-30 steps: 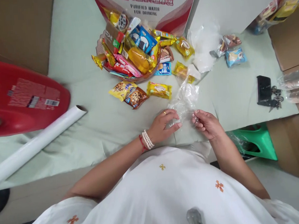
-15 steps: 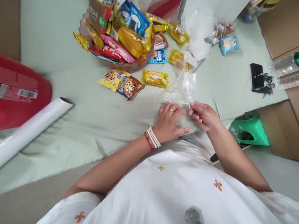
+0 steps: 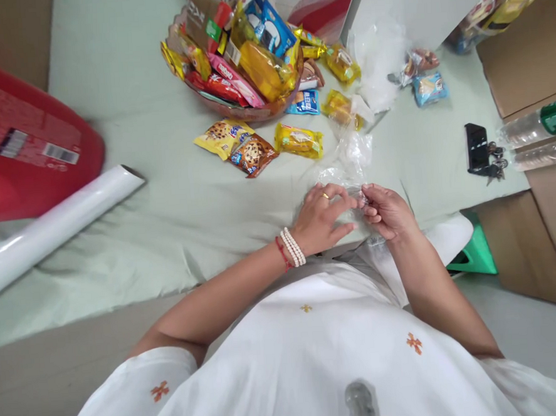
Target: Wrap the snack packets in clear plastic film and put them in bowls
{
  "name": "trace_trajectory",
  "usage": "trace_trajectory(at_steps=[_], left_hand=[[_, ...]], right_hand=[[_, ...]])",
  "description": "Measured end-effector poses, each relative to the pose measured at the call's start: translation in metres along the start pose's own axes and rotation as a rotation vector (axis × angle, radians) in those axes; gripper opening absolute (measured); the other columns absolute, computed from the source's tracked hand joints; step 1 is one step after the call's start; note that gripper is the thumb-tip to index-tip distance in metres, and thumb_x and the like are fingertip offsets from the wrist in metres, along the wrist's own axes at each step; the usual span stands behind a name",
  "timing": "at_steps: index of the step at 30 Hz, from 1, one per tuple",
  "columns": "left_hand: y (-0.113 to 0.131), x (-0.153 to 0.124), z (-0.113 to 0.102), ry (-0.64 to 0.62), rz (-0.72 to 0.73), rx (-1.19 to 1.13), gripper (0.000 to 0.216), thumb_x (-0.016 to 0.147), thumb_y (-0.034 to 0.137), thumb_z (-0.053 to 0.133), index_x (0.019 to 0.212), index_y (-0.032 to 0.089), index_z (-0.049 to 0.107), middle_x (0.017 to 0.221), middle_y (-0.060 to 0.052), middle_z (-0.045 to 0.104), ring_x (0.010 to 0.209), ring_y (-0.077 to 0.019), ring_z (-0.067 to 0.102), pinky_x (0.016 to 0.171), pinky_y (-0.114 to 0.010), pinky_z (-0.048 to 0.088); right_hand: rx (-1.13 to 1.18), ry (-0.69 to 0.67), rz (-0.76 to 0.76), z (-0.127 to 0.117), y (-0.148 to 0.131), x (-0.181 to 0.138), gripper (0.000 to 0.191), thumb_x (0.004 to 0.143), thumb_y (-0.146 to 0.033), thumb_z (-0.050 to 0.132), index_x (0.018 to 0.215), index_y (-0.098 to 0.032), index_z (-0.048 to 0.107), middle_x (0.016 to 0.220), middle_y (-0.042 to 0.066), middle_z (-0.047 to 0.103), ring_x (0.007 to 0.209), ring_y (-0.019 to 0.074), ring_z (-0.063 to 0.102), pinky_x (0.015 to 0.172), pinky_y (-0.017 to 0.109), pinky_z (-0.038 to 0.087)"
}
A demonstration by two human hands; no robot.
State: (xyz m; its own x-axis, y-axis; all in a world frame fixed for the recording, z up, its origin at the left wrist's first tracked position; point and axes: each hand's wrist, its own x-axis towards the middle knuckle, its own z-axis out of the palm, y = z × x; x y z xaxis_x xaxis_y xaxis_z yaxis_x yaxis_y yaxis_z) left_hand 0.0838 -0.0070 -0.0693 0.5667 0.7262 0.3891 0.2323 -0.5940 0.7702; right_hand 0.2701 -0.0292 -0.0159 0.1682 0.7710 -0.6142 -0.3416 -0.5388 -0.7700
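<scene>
A thin clear plastic bag lies crumpled at the table's front edge. My right hand pinches part of it between thumb and fingers. Spread over the bag, my left hand rests with thumb apart and forefinger reaching to the right fingertips; what lies under its palm is hidden. Just beyond are a yellow-wrapped snack, a yellow cookie packet and a brown cookie packet. Behind them stands a pinkish bowl heaped with wrapped snacks.
On the left are a white roll and a red container. More clear plastic and a blue snack packet lie at the back right. A black clip and plastic bottles are at the right edge, above a green stool.
My left forefinger has come closer to my right fingertips, now meeting them at the plastic. The camera view has shifted slightly, and a white-clothed leg now covers more of the green stool.
</scene>
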Motion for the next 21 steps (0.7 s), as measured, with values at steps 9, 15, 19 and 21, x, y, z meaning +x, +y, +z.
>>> trace_trajectory(at_steps=[9,15,19,21], left_hand=[[0.010,0.003,0.001,-0.005,-0.111,0.107,0.033,0.092,0.049,0.067,0.108,0.021,0.069,0.110,-0.009,0.070,0.109,-0.0279,0.063,0.111,-0.049,0.040],[0.005,0.004,0.005,0.006,-0.206,0.073,0.018,0.098,0.028,0.054,0.091,0.021,0.070,0.093,-0.006,0.071,0.096,-0.0240,0.064,0.104,-0.045,0.044],[0.006,0.001,-0.005,0.116,-0.306,-0.238,0.012,0.093,0.031,0.063,0.087,0.021,0.067,0.092,-0.005,0.071,0.096,-0.0212,0.064,0.093,-0.038,0.051],[0.009,0.000,-0.012,0.198,-0.406,-0.382,0.013,0.090,0.033,0.068,0.086,0.021,0.066,0.090,-0.005,0.069,0.095,-0.0200,0.064,0.091,-0.036,0.051]], right_hand=[[0.012,-0.055,-0.008,-0.004,0.005,-0.001,0.051,0.057,-0.045,0.098,0.076,-0.016,0.060,0.064,-0.003,0.061,0.042,0.0007,0.036,0.032,0.012,0.021],[-0.147,-0.114,-0.045,-0.004,0.014,-0.011,0.058,0.065,-0.057,0.092,0.098,-0.021,0.061,0.072,-0.003,0.066,0.048,0.0060,0.046,0.037,0.016,0.029],[-0.203,-0.096,-0.111,-0.012,0.022,-0.013,0.044,0.066,-0.045,0.092,0.091,-0.020,0.066,0.064,-0.006,0.056,0.046,0.0058,0.040,0.038,0.018,0.028],[-0.195,-0.059,-0.122,-0.019,0.024,-0.013,0.036,0.070,-0.044,0.090,0.083,-0.019,0.066,0.060,-0.006,0.051,0.045,0.0058,0.037,0.037,0.019,0.026]])
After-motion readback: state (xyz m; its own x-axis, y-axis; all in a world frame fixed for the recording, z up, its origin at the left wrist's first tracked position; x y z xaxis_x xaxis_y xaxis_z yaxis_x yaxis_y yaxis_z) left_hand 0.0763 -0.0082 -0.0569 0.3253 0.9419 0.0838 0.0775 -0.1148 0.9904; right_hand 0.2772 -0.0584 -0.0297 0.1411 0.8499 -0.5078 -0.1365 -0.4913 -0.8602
